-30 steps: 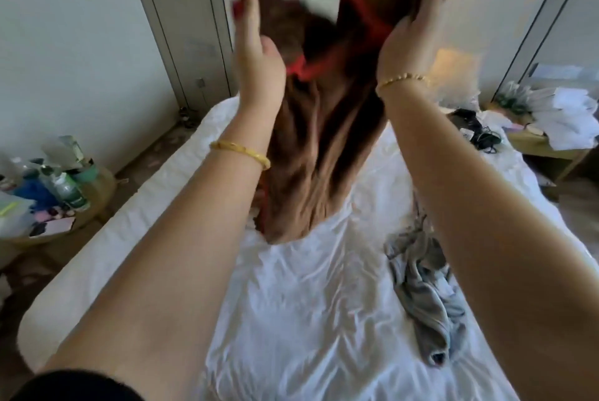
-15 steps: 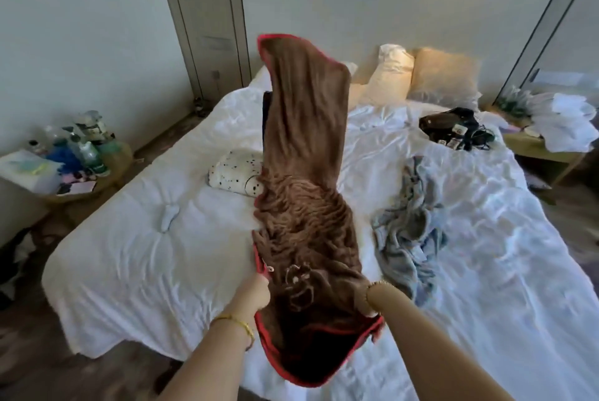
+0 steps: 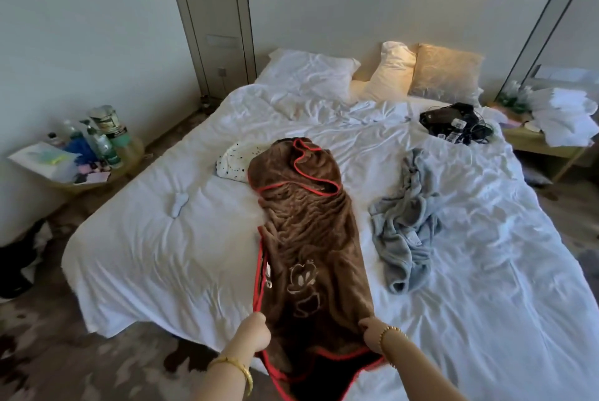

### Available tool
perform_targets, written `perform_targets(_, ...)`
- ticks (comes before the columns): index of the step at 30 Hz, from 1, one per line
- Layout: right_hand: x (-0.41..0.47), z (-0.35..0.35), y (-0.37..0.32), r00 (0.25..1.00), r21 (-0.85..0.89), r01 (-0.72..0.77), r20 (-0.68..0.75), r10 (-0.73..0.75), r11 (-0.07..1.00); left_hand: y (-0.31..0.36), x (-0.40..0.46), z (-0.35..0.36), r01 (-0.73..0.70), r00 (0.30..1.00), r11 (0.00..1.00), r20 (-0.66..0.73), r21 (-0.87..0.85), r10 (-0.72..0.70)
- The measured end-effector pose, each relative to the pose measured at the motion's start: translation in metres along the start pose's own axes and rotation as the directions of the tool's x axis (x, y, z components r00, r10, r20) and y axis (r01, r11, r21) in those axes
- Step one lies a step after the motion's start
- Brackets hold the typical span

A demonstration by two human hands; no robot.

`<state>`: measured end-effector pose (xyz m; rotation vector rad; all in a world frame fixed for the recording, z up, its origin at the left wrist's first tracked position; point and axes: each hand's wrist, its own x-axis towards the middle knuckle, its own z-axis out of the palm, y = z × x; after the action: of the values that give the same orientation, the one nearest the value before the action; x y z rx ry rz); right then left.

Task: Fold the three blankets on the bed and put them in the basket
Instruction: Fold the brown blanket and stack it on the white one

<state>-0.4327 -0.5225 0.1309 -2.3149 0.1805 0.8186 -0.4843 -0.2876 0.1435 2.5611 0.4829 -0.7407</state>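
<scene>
A brown blanket (image 3: 311, 238) with red trim and a stitched cartoon figure lies in a long strip down the middle of the white bed (image 3: 162, 238). My left hand (image 3: 256, 331) grips its near left edge. My right hand (image 3: 372, 334) grips the near right edge. The near end hangs over the bed's foot. A crumpled grey-blue blanket (image 3: 408, 222) lies to the right of it. A white blanket with dark spots (image 3: 231, 162) peeks out behind the brown one's far left. No basket is in view.
Pillows (image 3: 392, 76) lean at the head of the bed. A black bundle of cables and devices (image 3: 453, 123) sits at the far right of the bed. A low table with bottles (image 3: 94, 147) stands left; a bedside table with white cloths (image 3: 564, 121) stands right.
The brown blanket was held high, then flung forward. Its far end has now dropped flat onto the bed, and both hands have come down to the near end.
</scene>
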Motion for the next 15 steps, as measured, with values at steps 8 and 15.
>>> perform_targets(8,0.025,-0.098,-0.160,0.894,0.094,0.323,-0.358,-0.270,0.942,0.084,0.039,-0.165,-0.232,0.919,0.919,-0.381,-0.317,0.101)
perform_targets(15,-0.048,-0.225,-0.290,0.111,-0.193,0.735,-0.911,-0.397,0.650,0.142,-0.032,-0.304,-0.663,0.172,0.748,-0.968,0.023,0.182)
